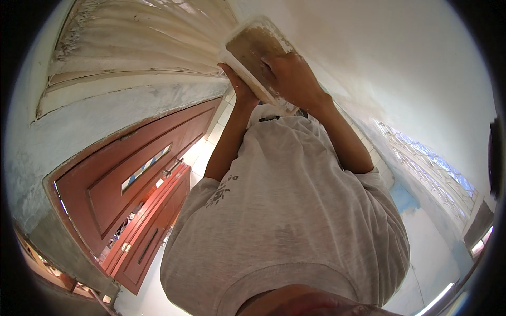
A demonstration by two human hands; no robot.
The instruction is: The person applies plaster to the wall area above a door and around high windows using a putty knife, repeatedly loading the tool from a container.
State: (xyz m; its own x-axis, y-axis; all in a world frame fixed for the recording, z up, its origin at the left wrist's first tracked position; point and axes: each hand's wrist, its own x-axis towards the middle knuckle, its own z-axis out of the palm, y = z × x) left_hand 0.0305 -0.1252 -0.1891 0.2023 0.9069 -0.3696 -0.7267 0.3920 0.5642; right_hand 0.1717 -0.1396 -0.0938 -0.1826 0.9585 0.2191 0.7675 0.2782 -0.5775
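Note:
A rectangular plastering float [247,45], tan on its upper side and caked with white plaster along its edges, is held out in front of my body at the top of the view. My right hand [295,79] is closed on top of it, fingers curled; any handle there is hidden under the hand. Against the float's left long edge is my left hand [240,87], one digit stretched out along the edge and the other fingers hidden behind the float. Smears of white stick to the float's rim and near corner.
To the left are a red-brown panelled door [142,174] and a curtain [142,37] in a pale frame. A wide white wall [416,58] rises on the right, with a latticed window [427,163] farther along. Pale floor tiles [219,129] show beside my left arm.

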